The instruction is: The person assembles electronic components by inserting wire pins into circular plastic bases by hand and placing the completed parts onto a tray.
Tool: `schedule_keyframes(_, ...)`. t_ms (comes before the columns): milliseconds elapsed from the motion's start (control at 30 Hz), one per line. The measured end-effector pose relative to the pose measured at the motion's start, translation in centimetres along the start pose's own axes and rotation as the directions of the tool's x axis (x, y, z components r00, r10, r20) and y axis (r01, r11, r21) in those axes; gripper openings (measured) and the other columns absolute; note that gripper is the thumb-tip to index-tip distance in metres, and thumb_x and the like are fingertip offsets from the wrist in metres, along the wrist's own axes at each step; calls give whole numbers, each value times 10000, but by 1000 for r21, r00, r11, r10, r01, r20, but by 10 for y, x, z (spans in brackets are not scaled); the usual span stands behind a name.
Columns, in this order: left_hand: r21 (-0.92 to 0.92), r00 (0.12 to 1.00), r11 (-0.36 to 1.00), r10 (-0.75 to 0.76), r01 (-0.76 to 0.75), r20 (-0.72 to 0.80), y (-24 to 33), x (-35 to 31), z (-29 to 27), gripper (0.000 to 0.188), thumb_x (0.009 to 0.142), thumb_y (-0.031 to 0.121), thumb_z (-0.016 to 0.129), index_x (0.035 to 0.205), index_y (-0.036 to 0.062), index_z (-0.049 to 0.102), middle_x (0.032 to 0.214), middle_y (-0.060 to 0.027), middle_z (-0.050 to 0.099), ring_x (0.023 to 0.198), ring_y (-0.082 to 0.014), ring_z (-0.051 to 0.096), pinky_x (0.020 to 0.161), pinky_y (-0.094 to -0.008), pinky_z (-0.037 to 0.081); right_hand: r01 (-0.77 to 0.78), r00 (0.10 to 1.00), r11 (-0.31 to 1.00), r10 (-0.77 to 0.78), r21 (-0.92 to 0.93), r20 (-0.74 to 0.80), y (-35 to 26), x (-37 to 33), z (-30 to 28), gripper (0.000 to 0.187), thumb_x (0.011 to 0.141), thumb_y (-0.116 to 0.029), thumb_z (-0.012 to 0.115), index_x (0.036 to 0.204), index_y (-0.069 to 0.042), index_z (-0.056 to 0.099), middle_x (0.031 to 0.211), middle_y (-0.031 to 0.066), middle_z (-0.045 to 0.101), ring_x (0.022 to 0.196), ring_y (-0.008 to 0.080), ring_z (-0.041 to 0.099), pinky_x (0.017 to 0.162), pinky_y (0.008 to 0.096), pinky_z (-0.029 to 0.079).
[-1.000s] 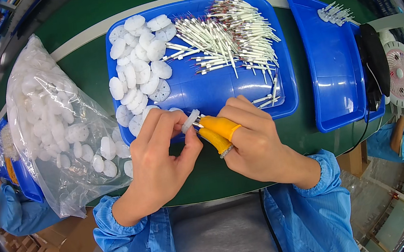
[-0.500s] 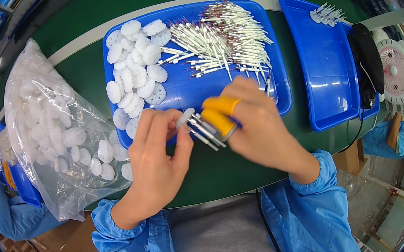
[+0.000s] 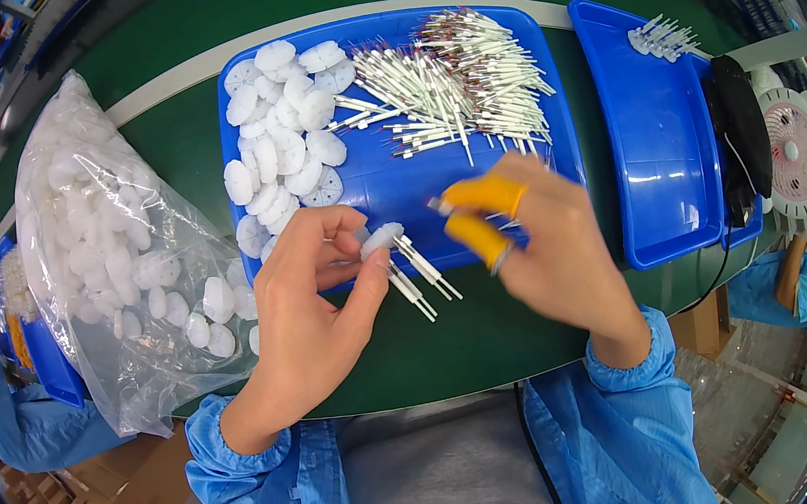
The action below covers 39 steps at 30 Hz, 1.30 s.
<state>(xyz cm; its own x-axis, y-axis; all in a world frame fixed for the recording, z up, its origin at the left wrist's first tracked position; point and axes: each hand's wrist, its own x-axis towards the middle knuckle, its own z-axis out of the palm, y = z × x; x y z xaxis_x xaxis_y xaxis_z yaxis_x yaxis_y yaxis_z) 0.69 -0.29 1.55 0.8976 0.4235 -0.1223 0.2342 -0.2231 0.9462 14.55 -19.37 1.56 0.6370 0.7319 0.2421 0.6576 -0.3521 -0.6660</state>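
My left hand (image 3: 314, 298) pinches a white plastic disc (image 3: 383, 239) between thumb and fingers, tilted above the table's near side. Several slim white rods with metallic upper parts (image 3: 423, 268) stick out of the disc, pointing down and to the right. To its right, my right hand (image 3: 538, 235) wears yellow finger covers (image 3: 485, 196) on thumb and forefinger. Those two fingertips come close together around a small dark-tipped thing, blurred and too small to name. Beyond both hands, a blue tray (image 3: 371, 190) bears loose white discs (image 3: 288, 150) and a heap of white rods (image 3: 449, 85).
A clear plastic bag (image 3: 105, 238) of white discs lies at the left. At the right, another blue tray (image 3: 658, 150) holds a few rod-fitted pieces (image 3: 664, 37). Beside it are a black object (image 3: 739, 125) and a pink-and-white fan (image 3: 795, 143). Other people in blue work at both sides.
My right hand has drawn back rightward from the disc, leaving a gap. The disc stays in my left hand, turned slightly, its rods now more exposed. The whole view has shifted a little.
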Motion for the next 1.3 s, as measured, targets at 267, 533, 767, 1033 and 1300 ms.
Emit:
schedule_keyframes(267,67,976,974,216,-216,8,-6,1,1,149,919,-44,742,1028,-43,641,1004,-114,646,917,-209,731,851,-344,660,180,967,965,-209,192,145,-9,-6,10,414,640,106,739,1054,103,748,971,142,626,930,303,583,812,416,449)
schedule_keyframes(533,177,966,950,260,-256,3,-8,0,4,163,909,-55,746,1029,-44,637,983,-126,637,862,-230,738,790,-333,653,217,959,972,-229,89,168,-8,-5,11,371,596,87,753,966,116,744,942,137,616,933,293,571,826,410,438)
schedule_keyframes(767,205,957,938,290,-280,-17,-14,-1,6,197,891,-45,785,1021,-36,638,952,-122,645,810,-222,740,751,-321,645,224,962,974,-227,40,152,-13,-4,15,332,600,82,764,929,112,739,945,141,620,924,295,568,813,407,432)
schedule_keyframes(1033,300,922,882,387,-363,-23,-11,-2,8,199,859,-43,801,1006,-19,669,912,-114,650,766,-233,719,695,-321,601,227,968,967,-238,120,85,-15,-11,29,298,585,88,768,879,106,716,919,157,621,874,311,577,770,418,436)
schedule_keyframes(1300,355,909,852,415,-383,-15,-8,-6,3,203,848,-46,789,1011,-9,674,898,-121,640,719,-247,691,636,-343,560,288,956,939,-270,191,-114,-14,-11,37,432,597,152,739,1020,67,760,857,117,649,726,275,590,634,390,406)
